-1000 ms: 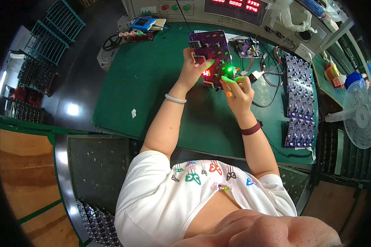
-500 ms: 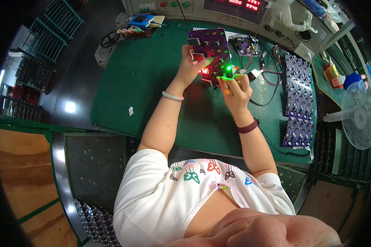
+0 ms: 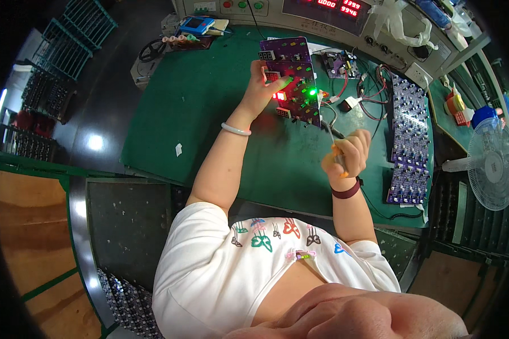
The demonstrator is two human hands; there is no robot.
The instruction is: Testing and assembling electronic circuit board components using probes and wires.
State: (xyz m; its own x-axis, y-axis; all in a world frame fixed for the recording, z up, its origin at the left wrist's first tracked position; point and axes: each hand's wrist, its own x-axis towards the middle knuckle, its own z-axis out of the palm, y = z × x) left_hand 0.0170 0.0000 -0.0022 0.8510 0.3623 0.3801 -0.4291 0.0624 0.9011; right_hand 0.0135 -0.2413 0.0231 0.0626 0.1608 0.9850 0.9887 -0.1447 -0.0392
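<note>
A panel of purple circuit boards is tilted up over the green table. My left hand grips its left edge, thumb across the front. Red digit displays and one bright green light glow on it; other displays are dark. Below the panel's lower right corner, my right hand is closed around a screwdriver with an orange handle. Its thin shaft points up towards the panel, apart from it as far as I can see. The fingers partly cover the handle.
A test instrument with red digits stands along the back. Behind the panel lie another circuit board and tangled cables. Rows of purple boards line the table's right side, beside a white fan. A blue handheld device sits back left.
My right hand has drawn back from the panel's lower right, towards me and rightwards, and is now closed around the screwdriver. The left hand keeps its grip. A lit red display reads differently.
</note>
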